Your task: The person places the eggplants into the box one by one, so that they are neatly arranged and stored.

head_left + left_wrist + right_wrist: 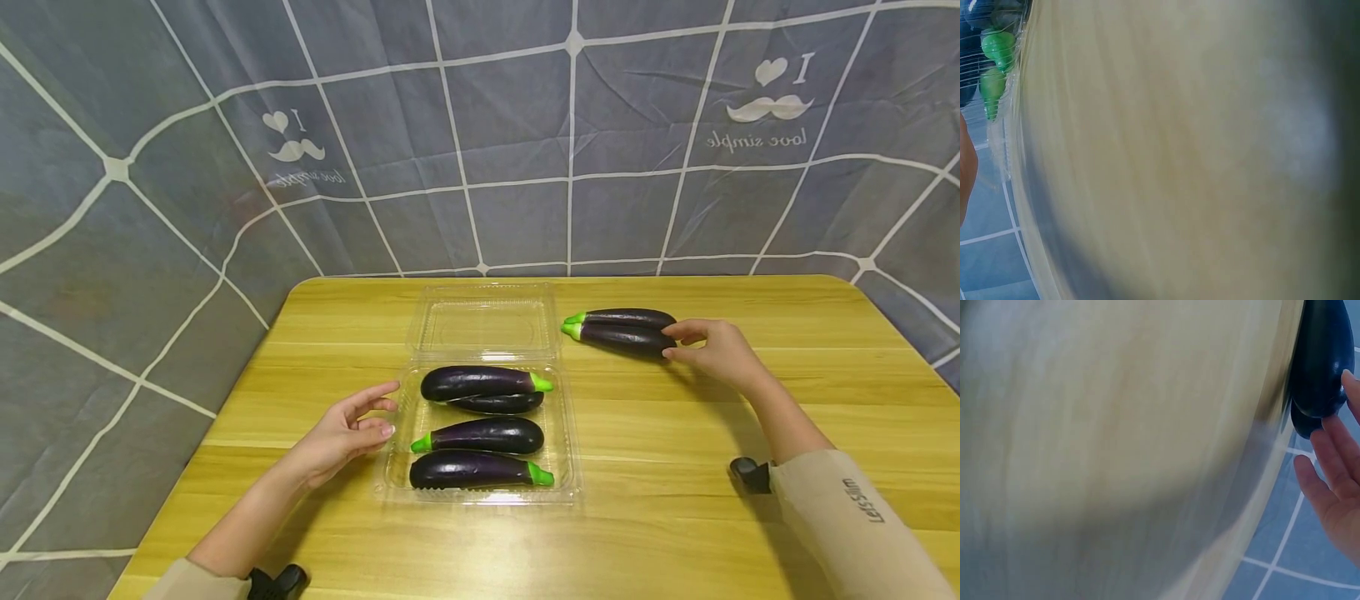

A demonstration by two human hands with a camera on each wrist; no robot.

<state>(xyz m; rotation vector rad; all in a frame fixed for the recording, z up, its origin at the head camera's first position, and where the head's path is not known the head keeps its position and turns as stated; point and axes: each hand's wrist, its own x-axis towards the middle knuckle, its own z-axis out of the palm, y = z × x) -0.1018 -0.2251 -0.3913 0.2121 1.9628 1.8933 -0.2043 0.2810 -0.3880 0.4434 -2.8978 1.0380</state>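
Note:
Two dark purple eggplants with green stem ends lie side by side at the right of the table, a far eggplant (630, 316) and a near eggplant (626, 338). My right hand (708, 352) has its thumb and index fingertip about the blunt end of the near eggplant (1322, 356), which rests on the table; its other fingers spread apart. A clear plastic box (566, 433) holds several eggplants, one (476, 383) partly over another (498, 403). Beside its left edge hovers my left hand (341, 433), fingers loosely bent and holding nothing; whether the fingertips touch the rim I cannot tell.
The box's hinged clear lid (487, 325) lies open toward the back. Beneath everything is a wood-grain table (645, 517). A grey curtain (510, 125) with white lines hangs behind the table and along its left side.

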